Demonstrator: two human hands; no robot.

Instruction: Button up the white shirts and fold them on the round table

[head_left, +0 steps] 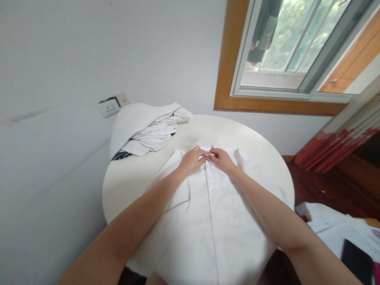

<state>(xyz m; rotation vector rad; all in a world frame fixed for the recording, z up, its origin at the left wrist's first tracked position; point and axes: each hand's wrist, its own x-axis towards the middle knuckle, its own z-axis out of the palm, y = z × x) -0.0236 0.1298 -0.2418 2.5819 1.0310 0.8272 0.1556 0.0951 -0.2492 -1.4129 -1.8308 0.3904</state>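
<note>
A white shirt lies spread front side up on a round white table, its button placket running down the middle toward me. At the shirt's collar end, my left hand pinches the fabric of the placket. My right hand pinches the same spot from the other side, and the fingertips of both hands nearly meet. Any button between them is too small to make out.
A pile of white clothes sits at the table's back left, by a wall socket. A window is behind. Papers and a dark phone-like object lie at the lower right, beneath a red and white curtain.
</note>
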